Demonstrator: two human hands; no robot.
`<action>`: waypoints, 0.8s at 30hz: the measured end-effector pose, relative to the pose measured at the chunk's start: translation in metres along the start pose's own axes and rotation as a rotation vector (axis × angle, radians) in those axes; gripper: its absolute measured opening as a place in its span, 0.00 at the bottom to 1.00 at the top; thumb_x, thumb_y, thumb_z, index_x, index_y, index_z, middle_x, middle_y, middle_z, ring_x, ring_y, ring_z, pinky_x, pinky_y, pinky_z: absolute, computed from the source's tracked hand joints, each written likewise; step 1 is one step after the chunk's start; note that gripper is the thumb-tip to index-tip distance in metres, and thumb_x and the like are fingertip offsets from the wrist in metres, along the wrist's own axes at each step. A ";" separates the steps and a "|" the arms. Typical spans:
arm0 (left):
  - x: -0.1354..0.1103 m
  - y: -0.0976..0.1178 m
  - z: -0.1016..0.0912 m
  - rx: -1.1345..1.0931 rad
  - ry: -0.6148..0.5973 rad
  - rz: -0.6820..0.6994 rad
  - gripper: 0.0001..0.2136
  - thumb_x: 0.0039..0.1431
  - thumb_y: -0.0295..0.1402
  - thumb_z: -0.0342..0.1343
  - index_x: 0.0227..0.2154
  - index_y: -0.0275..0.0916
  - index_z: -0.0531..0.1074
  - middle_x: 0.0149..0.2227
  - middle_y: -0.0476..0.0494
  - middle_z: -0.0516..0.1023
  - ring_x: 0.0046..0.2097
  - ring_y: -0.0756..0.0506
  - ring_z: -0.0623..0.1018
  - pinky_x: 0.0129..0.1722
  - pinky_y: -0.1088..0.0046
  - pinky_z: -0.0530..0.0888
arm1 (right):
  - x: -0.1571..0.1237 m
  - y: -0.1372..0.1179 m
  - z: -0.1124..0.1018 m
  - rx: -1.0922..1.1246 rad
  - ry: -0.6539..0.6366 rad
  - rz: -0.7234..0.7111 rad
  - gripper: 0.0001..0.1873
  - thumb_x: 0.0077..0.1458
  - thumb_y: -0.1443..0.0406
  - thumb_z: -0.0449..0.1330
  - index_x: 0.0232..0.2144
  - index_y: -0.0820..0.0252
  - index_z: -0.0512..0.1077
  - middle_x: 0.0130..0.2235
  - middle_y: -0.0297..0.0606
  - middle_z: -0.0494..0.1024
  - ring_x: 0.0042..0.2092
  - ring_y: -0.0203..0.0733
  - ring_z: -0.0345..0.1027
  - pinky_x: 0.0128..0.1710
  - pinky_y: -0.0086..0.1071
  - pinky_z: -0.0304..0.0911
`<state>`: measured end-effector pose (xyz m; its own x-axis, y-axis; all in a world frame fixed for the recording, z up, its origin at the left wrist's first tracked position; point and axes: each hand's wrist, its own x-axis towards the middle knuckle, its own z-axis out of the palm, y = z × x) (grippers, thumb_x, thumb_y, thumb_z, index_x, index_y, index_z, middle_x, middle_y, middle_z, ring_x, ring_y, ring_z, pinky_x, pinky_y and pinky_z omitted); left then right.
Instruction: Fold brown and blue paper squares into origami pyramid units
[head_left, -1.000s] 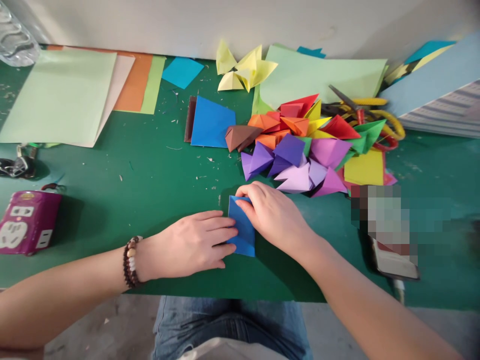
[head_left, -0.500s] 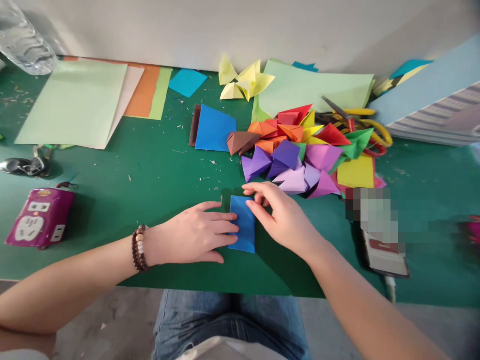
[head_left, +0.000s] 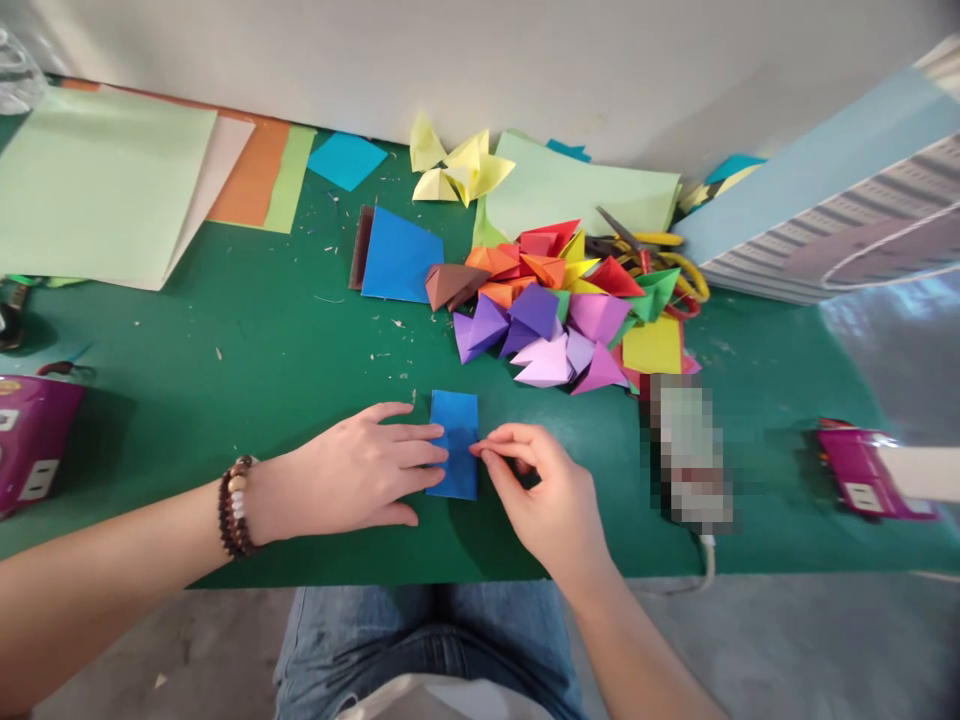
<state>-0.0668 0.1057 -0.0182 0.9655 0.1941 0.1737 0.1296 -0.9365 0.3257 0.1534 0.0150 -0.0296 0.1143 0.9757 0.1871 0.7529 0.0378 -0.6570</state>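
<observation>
A narrow folded piece of blue paper (head_left: pixel 461 440) lies on the green table in front of me. My left hand (head_left: pixel 367 465) is open and flat, fingers spread, its fingertips pressing the paper's left part. At the paper's right edge, my right hand (head_left: pixel 544 490) has thumb and forefinger pinched together. Beyond them lie a blue square sheet (head_left: pixel 405 250) on brown paper (head_left: pixel 361 248) and a brown folded piece (head_left: pixel 454 285). Next to these is a pile of folded paper pieces in purple (head_left: pixel 534 312), orange, red, pink and green.
Scissors (head_left: pixel 686 285) lie behind the pile. A phone (head_left: pixel 686 450), blurred out, with a cable is at right. Purple power sockets (head_left: pixel 37 440) stand left and right (head_left: pixel 862 470). Large paper sheets (head_left: pixel 105 180) and a yellow folded flower (head_left: pixel 461 165) lie by the wall.
My right hand has come down from the paper's top right corner to the middle of its right edge. My left hand stays on the paper. The view has swung to the right.
</observation>
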 end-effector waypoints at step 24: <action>0.000 -0.001 0.001 -0.010 -0.002 0.006 0.17 0.60 0.43 0.59 0.47 0.39 0.73 0.53 0.40 0.76 0.61 0.41 0.69 0.64 0.59 0.60 | 0.049 0.013 0.012 0.145 0.053 0.170 0.03 0.56 0.63 0.58 0.32 0.57 0.68 0.34 0.38 0.82 0.30 0.39 0.73 0.30 0.31 0.65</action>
<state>-0.0666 0.1065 -0.0193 0.9666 0.1877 0.1744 0.1213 -0.9347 0.3341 0.1610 0.0662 -0.0373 0.2686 0.9581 0.0999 0.6193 -0.0923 -0.7797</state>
